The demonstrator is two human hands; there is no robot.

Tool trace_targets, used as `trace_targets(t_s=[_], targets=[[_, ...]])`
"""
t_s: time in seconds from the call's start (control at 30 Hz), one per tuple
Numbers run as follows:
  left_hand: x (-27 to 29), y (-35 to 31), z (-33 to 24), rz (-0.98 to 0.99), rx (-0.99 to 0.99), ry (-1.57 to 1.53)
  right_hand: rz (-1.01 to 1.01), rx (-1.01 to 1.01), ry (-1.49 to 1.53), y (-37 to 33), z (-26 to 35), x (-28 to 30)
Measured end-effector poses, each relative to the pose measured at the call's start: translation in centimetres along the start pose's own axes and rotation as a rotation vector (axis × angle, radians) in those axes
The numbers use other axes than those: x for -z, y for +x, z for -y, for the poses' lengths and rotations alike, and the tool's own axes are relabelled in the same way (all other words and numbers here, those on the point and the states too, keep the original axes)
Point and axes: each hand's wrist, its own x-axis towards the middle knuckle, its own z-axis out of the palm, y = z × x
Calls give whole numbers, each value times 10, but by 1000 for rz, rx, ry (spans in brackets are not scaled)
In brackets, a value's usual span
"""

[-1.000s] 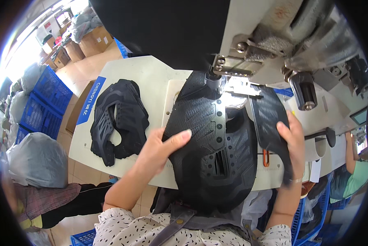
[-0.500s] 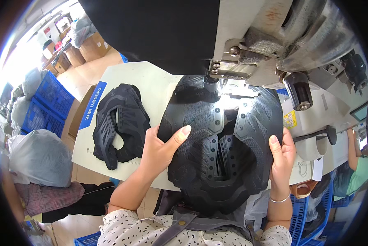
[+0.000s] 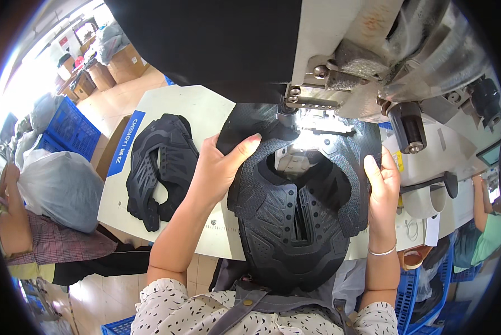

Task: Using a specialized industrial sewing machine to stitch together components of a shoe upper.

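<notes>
My left hand grips the left edge of a black textured shoe upper, thumb on top. On its right edge, my right hand pinches it the same way. The upper's far end lies beneath the brightly lit metal head of a sewing machine. Through the upper's opening a metal part of the machine shows. Closer to my body, partly under the held piece, is another black upper with rows of eyelets. A further black upper lies on the pale table to the left.
A dark machine cover fills the top middle. Blue crates and a stuffed plastic bag stand at left, beside a person in plaid. Another person's green sleeve shows at right, near a blue crate.
Both hands have moved the held upper away from me, farther under the machine head. The eyelet-lined upper near my body has stayed about where it was. The person at left has shifted.
</notes>
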Motion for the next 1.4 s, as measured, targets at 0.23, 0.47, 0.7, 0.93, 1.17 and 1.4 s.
trace_targets(t_s=[0.23,0.47,0.7,0.93,1.17,1.4], targets=[[11,38,-20,50,215,-506,-15,3,-43,14,-4,6],[43,62,-31,-55,-249,82,55,-112,83,63,-27,-4],[183,-12,-8,-169,-84,186,113,-63,-368,6,-23,14],[148,-14,12,-270,-482,367,114,-27,-469,-36,-18,17],[188,-36,-17,-230,-459,27,110,-69,-441,-49,-16,30],[279,-33,37,-469,63,521,135,38,-889,-65,-24,15]])
